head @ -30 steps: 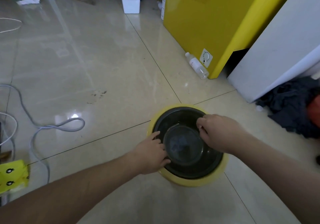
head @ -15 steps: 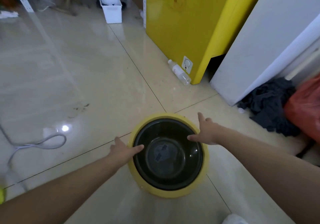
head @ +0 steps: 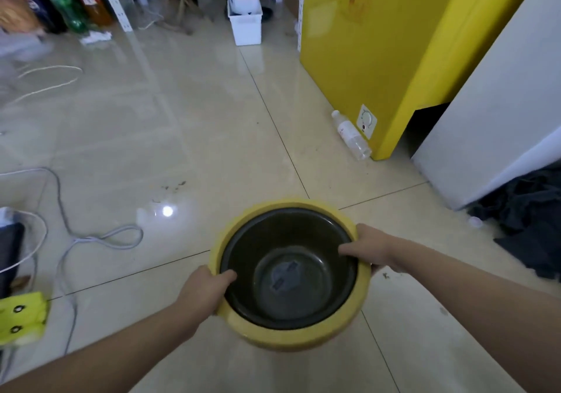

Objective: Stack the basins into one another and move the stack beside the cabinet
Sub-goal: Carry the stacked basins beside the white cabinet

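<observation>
Fingers (head: 349,248) gripping round nested basins (head: 306,341), glossy yellow plastic outside, dark inside

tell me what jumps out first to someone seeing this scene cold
The eye lands on the nested basins low in the centre: a dark basin sits inside a yellow basin, gripped at the rim by the left hand and the right hand. Next comes the big yellow cabinet at upper right, with a clear plastic bottle lying on the floor at its base. A grey cable loops across the glossy tiles on the left.
</observation>
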